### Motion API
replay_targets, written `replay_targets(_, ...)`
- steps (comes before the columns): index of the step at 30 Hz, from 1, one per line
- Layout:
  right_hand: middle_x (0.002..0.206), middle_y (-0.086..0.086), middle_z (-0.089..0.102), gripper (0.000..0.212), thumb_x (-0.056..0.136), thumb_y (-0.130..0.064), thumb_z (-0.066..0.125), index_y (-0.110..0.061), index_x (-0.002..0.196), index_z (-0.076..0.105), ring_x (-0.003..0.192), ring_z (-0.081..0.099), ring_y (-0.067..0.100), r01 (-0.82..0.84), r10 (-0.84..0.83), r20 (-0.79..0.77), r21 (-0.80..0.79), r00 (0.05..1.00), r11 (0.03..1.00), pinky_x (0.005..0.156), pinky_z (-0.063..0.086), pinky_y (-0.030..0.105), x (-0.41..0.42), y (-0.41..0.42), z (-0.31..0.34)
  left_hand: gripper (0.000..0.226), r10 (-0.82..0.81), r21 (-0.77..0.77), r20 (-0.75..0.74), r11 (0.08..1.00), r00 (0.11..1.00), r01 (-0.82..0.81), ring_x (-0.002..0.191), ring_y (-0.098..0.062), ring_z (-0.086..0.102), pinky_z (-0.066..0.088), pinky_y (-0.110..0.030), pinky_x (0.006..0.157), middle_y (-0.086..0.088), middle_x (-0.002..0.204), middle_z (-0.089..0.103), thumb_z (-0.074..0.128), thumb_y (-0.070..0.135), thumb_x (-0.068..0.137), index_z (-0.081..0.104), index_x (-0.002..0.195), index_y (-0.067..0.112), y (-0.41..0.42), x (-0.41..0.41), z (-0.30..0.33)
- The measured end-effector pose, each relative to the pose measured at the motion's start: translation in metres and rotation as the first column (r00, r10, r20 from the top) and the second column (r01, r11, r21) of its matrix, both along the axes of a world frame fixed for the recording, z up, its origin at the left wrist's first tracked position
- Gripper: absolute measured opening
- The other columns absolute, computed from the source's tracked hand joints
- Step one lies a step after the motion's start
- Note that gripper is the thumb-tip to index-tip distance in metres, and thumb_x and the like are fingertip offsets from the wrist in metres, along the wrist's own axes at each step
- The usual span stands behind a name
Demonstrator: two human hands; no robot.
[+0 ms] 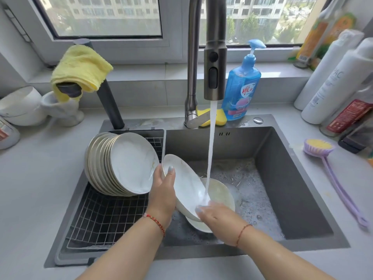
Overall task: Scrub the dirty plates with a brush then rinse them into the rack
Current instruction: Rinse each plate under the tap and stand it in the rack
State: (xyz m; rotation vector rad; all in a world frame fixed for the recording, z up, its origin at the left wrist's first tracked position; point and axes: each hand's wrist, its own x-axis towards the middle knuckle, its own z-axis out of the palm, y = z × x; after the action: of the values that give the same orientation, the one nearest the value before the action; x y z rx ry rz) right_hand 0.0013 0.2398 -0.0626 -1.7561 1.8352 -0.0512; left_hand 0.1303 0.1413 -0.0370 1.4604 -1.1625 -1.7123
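Note:
My left hand [163,190] grips the rim of a white plate [184,182] tilted on edge over the sink, thumb on its face. Water from the tap [215,63] runs down onto the plate's lower part, where my right hand [214,219] rests with its fingers against the wet surface. Behind it, another dirty plate [219,191] lies in the foamy sink [282,178]. Several clean plates [121,164] lean stacked in the wire rack [105,217] on the left. The purple scrub brush [331,172] lies on the counter to the right, untouched.
A blue soap bottle [241,87] and yellow sponge [217,118] stand behind the sink. A yellow cloth [80,67] hangs over a dark spout at the back left, with white bowls [22,106] beside it. Bottles [343,81] crowd the back right counter.

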Motion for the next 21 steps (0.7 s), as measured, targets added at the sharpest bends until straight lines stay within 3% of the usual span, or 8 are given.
replay_targets(3,0.101,0.002,0.067,0.034,0.101,-0.034,0.040,-0.011,0.110,0.063,0.098,0.057,0.012,0.255,-0.180,0.452,-0.112,0.874,0.960,0.087,0.041,0.027,0.018,0.011,0.011,0.077,-0.028,0.006,0.060,1.000,0.998,0.028,0.138,-0.025,0.041,0.039,-0.054,0.110,0.008,0.154,0.037,0.046,0.073,0.077,0.027,0.147,0.047,0.000,-0.002,0.009)
replay_targets(5,0.088,-0.010,0.067,0.024,0.093,-0.037,0.048,-0.027,0.106,0.065,0.084,0.057,0.007,0.285,-0.129,0.457,-0.292,0.880,0.913,0.072,0.044,0.022,0.029,0.009,0.008,0.070,-0.043,0.013,0.088,0.999,0.995,0.042,0.140,-0.026,0.037,0.039,-0.054,0.110,0.006,0.156,0.032,0.046,0.063,0.090,0.023,0.152,0.040,0.000,-0.003,0.013)
replay_targets(8,0.056,-0.012,0.047,0.007,0.086,-0.034,0.048,-0.028,0.083,0.049,0.059,0.042,0.012,0.290,-0.127,0.322,-0.527,0.938,0.799,0.050,0.025,0.018,0.034,0.007,0.002,0.092,-0.115,0.004,0.138,0.993,0.984,0.115,0.132,-0.026,0.045,0.046,-0.053,0.104,0.005,0.150,0.041,0.044,0.079,0.067,0.025,0.150,0.042,-0.001,-0.005,0.025)
replay_targets(9,0.051,-0.013,0.038,0.016,0.086,-0.033,0.050,-0.027,0.075,0.042,0.055,0.036,0.012,0.333,-0.171,0.328,-0.542,0.929,0.772,0.048,0.021,0.017,0.034,0.007,0.004,0.099,-0.141,0.009,0.138,0.990,0.980,0.141,0.127,-0.028,0.050,0.050,-0.053,0.099,0.004,0.146,0.045,0.043,0.085,0.060,0.027,0.149,0.045,-0.002,-0.005,0.029)
replay_targets(12,0.050,-0.017,0.046,0.030,0.090,-0.028,0.055,-0.027,0.064,0.041,0.050,0.041,0.005,0.509,-0.275,0.515,-0.393,0.812,0.766,0.046,0.028,0.015,0.032,0.004,0.015,0.103,-0.156,0.089,0.051,0.984,0.986,0.152,0.112,-0.034,0.063,0.059,-0.054,0.082,-0.006,0.134,0.056,0.045,0.099,0.053,0.035,0.142,0.046,-0.007,0.000,0.033)
replay_targets(15,0.052,-0.017,0.054,0.028,0.095,-0.014,0.057,-0.022,0.068,0.057,0.047,0.049,-0.001,0.625,-0.333,0.653,-0.278,0.680,0.729,0.043,0.035,0.010,0.034,-0.001,0.032,0.058,-0.140,0.102,0.000,0.985,0.990,0.139,0.096,-0.035,0.071,0.059,-0.053,0.084,-0.015,0.114,0.068,0.035,0.079,0.085,0.040,0.127,0.039,-0.007,0.005,0.037)
replay_targets(17,0.055,-0.010,0.056,0.022,0.094,-0.012,0.056,-0.015,0.074,0.063,0.048,0.054,-0.001,0.677,-0.363,0.694,-0.244,0.622,0.694,0.041,0.038,0.011,0.039,-0.005,0.041,0.042,-0.127,0.094,-0.010,0.987,0.992,0.127,0.094,-0.032,0.071,0.057,-0.051,0.087,-0.015,0.108,0.069,0.029,0.065,0.097,0.040,0.124,0.036,-0.008,0.010,0.037)
replay_targets(21,0.067,-0.008,0.064,0.024,0.094,-0.015,0.058,-0.032,0.077,0.062,0.064,0.058,-0.005,0.720,-0.387,0.684,-0.294,0.618,0.629,0.053,0.043,0.010,0.047,-0.011,0.052,0.049,-0.118,0.087,-0.020,0.989,0.993,0.119,0.097,-0.028,0.069,0.059,-0.044,0.082,-0.014,0.106,0.068,0.029,0.056,0.102,0.045,0.135,0.023,-0.009,0.019,0.038)
